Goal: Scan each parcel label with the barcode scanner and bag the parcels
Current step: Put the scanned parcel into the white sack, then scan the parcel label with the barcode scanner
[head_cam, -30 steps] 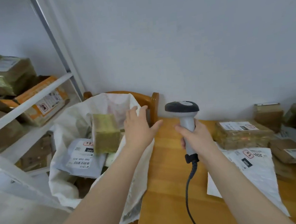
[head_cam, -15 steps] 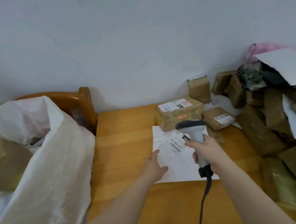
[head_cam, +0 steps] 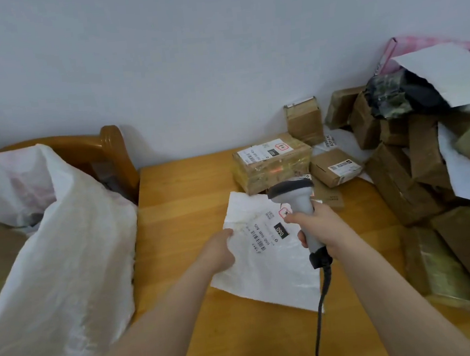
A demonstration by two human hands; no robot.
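The step in hand looks like scanning the next parcel: the left hand [head_cam: 220,251] grips the left edge of the mailer [head_cam: 269,278], which lies on the tabletop [head_cam: 178,200] with its label [head_cam: 273,231] up. The right hand [head_cam: 317,227] is clamped round the scanner [head_cam: 292,193], over the mailer's far-right corner. Its red line falls on the box [head_cam: 273,165] behind the mailer, so the next move likely means tipping the scanner down onto the label. Left of the mailer the sack [head_cam: 63,251] gapes; right of it parcels [head_cam: 401,190] crowd in, and the cord [head_cam: 322,307] crossing the mailer could snag
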